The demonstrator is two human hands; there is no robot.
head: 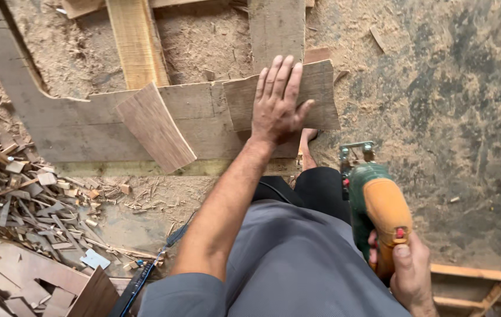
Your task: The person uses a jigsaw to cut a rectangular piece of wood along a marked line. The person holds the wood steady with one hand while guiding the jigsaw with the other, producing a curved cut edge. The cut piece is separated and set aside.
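Observation:
My left hand (278, 100) lies flat, fingers together, on a curved brown wood piece (321, 94) that rests on a larger plank (86, 126). Another curved brown offcut (155, 128) lies on the same plank, to the left of my hand. My right hand (412, 273) grips the orange handle of a green and orange jigsaw (376, 199), held off the wood at the lower right with its blade end pointing away from me. My foot (307, 147) shows just below the plank's edge.
Sawdust covers the floor. A heap of wood scraps (21, 194) lies at the left. Planks (136, 41) run toward the top of the view. A black cable (144, 279) trails at the lower left. A wooden frame (479, 287) stands at the lower right.

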